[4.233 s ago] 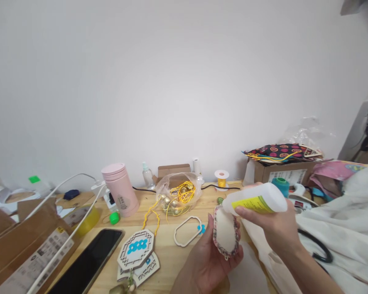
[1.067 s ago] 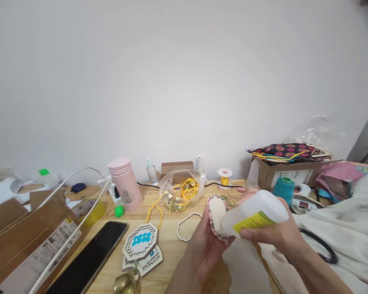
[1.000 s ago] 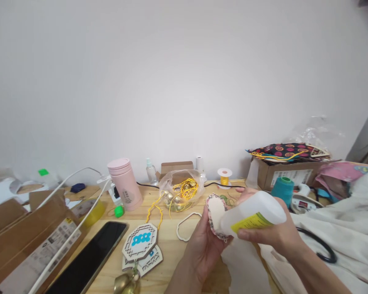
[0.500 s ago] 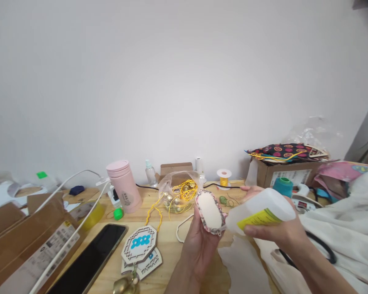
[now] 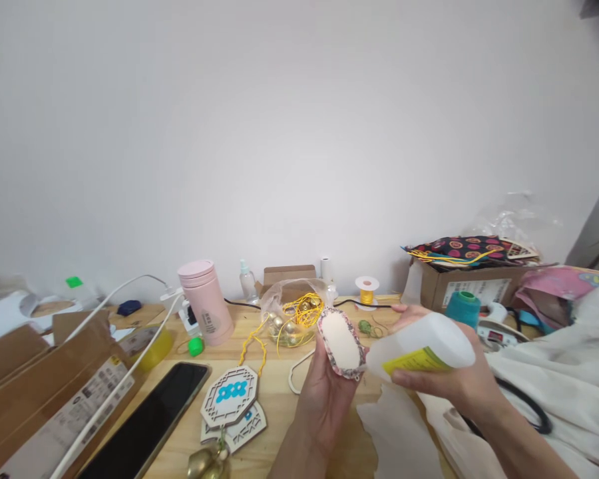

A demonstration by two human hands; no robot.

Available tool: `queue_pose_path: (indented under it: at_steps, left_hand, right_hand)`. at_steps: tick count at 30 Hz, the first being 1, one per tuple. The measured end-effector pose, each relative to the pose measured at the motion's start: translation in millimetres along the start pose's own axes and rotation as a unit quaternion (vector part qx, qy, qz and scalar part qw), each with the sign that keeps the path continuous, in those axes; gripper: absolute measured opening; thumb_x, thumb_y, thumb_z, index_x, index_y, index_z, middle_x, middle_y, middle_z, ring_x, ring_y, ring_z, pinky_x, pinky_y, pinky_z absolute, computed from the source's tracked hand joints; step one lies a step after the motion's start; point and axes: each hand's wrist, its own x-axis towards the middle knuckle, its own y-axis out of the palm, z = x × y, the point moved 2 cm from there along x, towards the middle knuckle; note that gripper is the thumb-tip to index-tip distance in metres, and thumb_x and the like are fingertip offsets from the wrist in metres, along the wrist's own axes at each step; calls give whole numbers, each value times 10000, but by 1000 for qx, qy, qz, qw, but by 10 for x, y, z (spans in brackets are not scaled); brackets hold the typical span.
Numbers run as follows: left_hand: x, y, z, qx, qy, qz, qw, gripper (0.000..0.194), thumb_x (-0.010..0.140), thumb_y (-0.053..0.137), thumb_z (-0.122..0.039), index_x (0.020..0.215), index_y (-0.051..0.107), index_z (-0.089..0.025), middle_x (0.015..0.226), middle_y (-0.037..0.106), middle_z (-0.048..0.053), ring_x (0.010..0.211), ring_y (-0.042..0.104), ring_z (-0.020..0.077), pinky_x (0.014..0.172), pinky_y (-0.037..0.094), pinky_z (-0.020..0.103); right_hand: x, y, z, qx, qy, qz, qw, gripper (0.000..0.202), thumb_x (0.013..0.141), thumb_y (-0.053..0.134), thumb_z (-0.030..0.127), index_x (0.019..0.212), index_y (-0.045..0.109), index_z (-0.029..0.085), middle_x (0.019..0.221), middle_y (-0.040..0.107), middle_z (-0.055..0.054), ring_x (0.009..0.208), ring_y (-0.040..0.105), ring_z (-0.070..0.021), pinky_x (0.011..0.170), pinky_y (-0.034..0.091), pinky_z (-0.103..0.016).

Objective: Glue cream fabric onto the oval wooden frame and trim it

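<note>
My left hand [image 5: 324, 406] holds up an oval piece [image 5: 341, 340] with a cream middle and a patterned fabric rim gathered round it. My right hand [image 5: 444, 379] is wrapped round a white squeeze bottle [image 5: 429, 342] with a yellow-green label, tilted so that its narrow end points left. That end meets the lower right rim of the oval piece; whether anything flows out is too small to tell. Below the bottle, a torn white sheet [image 5: 399, 432] lies on the wooden table [image 5: 269, 459]. A thin pale ring [image 5: 294, 376] lies behind my left hand.
Octagonal cut-out ornaments [image 5: 229, 397] with brass bells [image 5: 205, 464], a phone [image 5: 147, 422] and a pink tumbler [image 5: 207, 303] stand or lie to the left. Behind are a bag of bells and yellow cord [image 5: 302, 313] and a spool [image 5: 366, 291]. White cloth [image 5: 569, 379] covers the right side.
The bottle in my right hand has shifted slightly left and tips a little differently. My left hand and the oval piece stay nearly still. The whole view has shifted slightly.
</note>
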Motion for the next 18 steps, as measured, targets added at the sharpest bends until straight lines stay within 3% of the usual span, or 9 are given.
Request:
queue_pose_path:
  at_steps: [3,8,12,16,18]
  left_hand:
    - [5,6,-12,-3,4,-1,1000,324,818,427,-343,1073,579,-214,896,680,60,827,606,168,791,455,330]
    - [19,-5,-6,-22,2,-7,1000,327,821,429,-325,1112,549,-239,892,683,42,812,609,158,801,455,330]
    - [7,4,-2,-24,5,-9,1000,328,821,428,-324,1115,548,-241,913,679,48,858,602,172,797,459,334]
    - [2,10,0,-18,4,-3,1000,317,826,420,-316,1094,567,-234,887,686,46,826,610,159,795,461,308]
    - [4,6,4,-21,7,-1,1000,311,824,422,-323,1079,577,-237,910,682,43,848,605,162,807,457,316]
  right_hand:
    - [10,-18,4,-6,-7,-27,1000,380,437,785,261,764,598,206,689,640,-2,642,612,-207,582,504,-262]
    - [-4,-5,-13,7,-1,3,1000,383,436,784,259,770,605,200,697,646,-9,608,608,-198,571,507,-265]
    - [-5,-27,-43,11,20,-39,999,438,448,780,278,833,588,195,695,643,-15,619,606,-199,551,499,-257]
    - [-5,-20,-47,29,26,4,999,443,441,781,290,827,586,188,673,642,-15,591,604,-198,553,501,-266]
    - [-4,-37,-45,16,19,-11,1000,404,450,779,271,801,592,194,687,645,-15,609,609,-200,563,500,-264]
